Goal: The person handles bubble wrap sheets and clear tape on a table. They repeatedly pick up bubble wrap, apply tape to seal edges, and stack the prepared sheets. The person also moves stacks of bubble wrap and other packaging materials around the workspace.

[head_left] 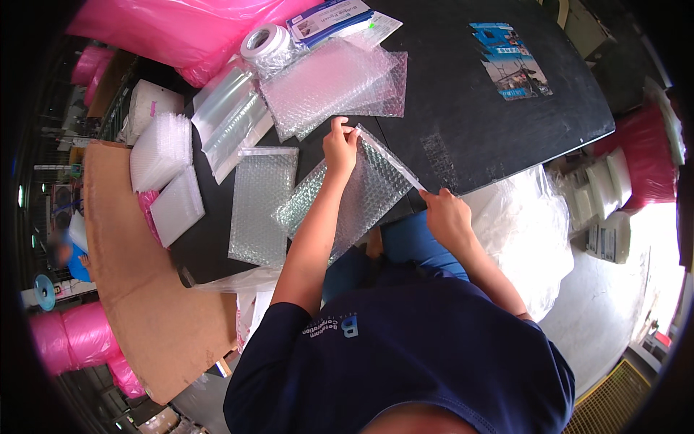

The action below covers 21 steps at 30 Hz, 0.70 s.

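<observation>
A clear bubble wrap pouch [372,189] lies slanted in front of me at the table's near edge. Along its upper right side runs a narrow white strip [394,163]. At the top corner, my left hand [339,150] has its fingers closed on the pouch. My right hand [445,215] is closed at the strip's other end; whether it grips the strip alone or the film too is hard to see. Flat to the left rests another bubble wrap pouch [262,206], partly beside my left forearm. Several more bubble wrap pouches [329,83] overlap beyond my left hand.
The black table [434,87] holds tape rolls [264,42], clear film sleeves [235,108], stacked white pouches [163,150] and printed cards [329,22]. Brown cardboard [144,267] borders the left side. Clear plastic [513,235] bulges at the right edge. A person [74,257] is far left.
</observation>
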### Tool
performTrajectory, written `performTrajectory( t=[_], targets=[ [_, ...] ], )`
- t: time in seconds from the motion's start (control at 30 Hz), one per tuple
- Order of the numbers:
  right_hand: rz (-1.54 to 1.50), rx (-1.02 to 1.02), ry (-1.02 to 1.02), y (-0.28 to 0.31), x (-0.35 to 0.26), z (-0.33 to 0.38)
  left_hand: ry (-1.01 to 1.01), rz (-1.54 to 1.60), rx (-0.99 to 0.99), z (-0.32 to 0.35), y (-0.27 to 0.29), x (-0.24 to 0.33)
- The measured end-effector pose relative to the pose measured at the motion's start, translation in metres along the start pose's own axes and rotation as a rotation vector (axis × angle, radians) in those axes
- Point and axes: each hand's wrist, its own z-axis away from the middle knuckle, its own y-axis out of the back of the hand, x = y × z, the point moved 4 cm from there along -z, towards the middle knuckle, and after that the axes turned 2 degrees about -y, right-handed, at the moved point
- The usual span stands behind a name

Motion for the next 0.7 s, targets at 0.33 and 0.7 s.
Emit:
performTrajectory(
  t=[0.33, 0.7],
  targets=[
    [0.034, -0.049, -0.018, -0.004, -0.004, -0.009, 0.015, -0.059, -0.016, -0.004, 0.000, 0.000],
    [0.072, -0.098, -0.036, -0.003, -0.008, -0.019, -0.093, -0.142, 0.049, 0.000, -0.003, 0.012]
  ],
)
